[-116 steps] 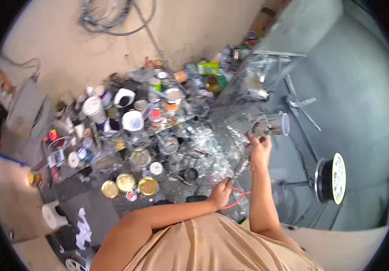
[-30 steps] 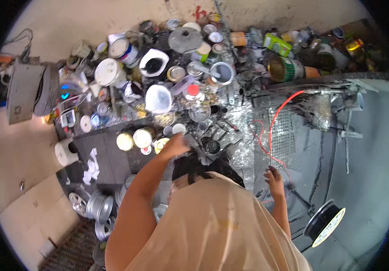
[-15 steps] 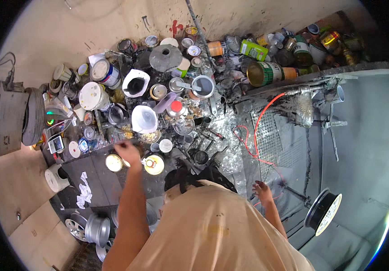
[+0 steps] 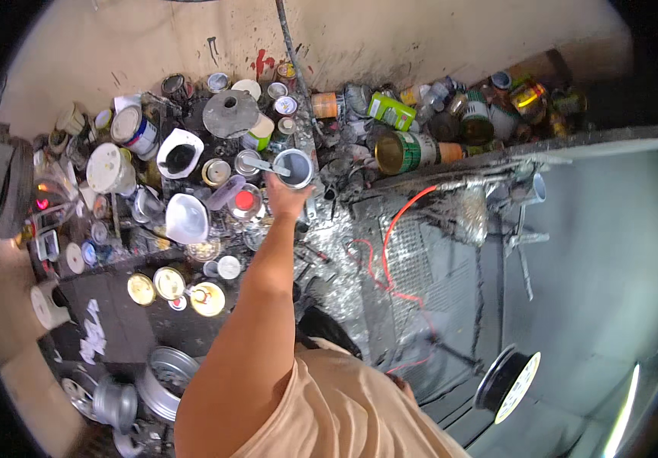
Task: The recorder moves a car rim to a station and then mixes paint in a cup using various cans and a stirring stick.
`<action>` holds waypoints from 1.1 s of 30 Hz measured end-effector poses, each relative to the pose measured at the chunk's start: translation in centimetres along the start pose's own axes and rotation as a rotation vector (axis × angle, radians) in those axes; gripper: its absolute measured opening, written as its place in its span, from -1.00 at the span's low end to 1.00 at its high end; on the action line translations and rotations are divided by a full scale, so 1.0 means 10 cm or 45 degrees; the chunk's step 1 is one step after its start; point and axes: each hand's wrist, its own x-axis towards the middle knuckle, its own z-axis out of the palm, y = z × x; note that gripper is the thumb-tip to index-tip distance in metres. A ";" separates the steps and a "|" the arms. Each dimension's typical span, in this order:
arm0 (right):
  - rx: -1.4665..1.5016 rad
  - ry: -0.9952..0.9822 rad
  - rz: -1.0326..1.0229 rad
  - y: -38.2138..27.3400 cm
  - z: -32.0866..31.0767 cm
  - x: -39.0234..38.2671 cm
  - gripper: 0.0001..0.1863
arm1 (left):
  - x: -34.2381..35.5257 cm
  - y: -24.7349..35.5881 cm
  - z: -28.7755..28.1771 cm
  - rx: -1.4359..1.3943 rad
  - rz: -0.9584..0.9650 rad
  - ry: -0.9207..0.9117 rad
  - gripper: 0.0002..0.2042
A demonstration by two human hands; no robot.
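My left hand (image 4: pixel 287 200) is stretched far forward over the cluttered bench. Its fingers and thumb wrap round the near side of an open can of grey paint (image 4: pixel 295 169). A flat stirring stick (image 4: pixel 266 166) lies across that can's rim. Left of the hand stands a container with a red cap (image 4: pixel 245 201), and beyond it a white plastic tub (image 4: pixel 187 219). Of my right hand (image 4: pixel 405 388) only a small part shows beside my shirt; its fingers are hidden.
Several open tins of pale yellow paint (image 4: pixel 169 283) stand nearer me on the left. A red hose (image 4: pixel 401 221) curves over a metal grating (image 4: pixel 405 252). A mounted wheel rim (image 4: pixel 506 385) is at the lower right. Loose rims (image 4: pixel 115 403) lie lower left.
My left hand has moved forward and right, from above the yellow tins to the grey paint can, and closed round it. My right hand has drawn back beside my body. The view has shifted.
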 end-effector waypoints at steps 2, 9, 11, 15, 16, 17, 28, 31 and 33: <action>0.174 0.123 0.526 -0.07 -0.30 -0.21 -0.50 | 0.05 0.13 0.16 -0.048 0.076 0.023 0.06; 0.138 0.125 0.699 0.08 -1.40 -0.46 -0.52 | -0.19 0.39 0.20 0.037 0.249 0.296 -0.09; 0.116 0.087 0.648 0.10 -1.63 -0.24 -0.53 | -0.46 0.39 0.09 0.026 0.323 0.205 -0.07; -0.096 0.416 -0.010 -0.53 -2.52 0.69 -0.63 | -1.41 1.16 -0.41 0.140 0.548 0.085 -0.07; -0.185 0.354 0.044 -0.86 -2.78 0.99 -0.77 | -1.63 1.29 -0.52 0.111 0.594 0.033 -0.08; -0.177 0.423 -0.188 -1.13 -2.97 1.27 -0.69 | -1.86 1.41 -0.63 0.085 0.636 -0.017 -0.09; -0.429 -0.262 -1.393 -4.20 -2.57 1.17 -0.62 | -4.35 1.61 -1.36 0.444 0.791 -0.378 -0.03; -0.496 -0.273 -1.479 -4.24 -2.29 0.85 -0.73 | -4.68 1.42 -1.70 0.126 0.333 0.045 0.04; -0.421 -0.083 -1.674 -4.36 -2.15 0.81 -0.78 | -4.66 1.31 -2.09 0.249 0.381 0.235 0.08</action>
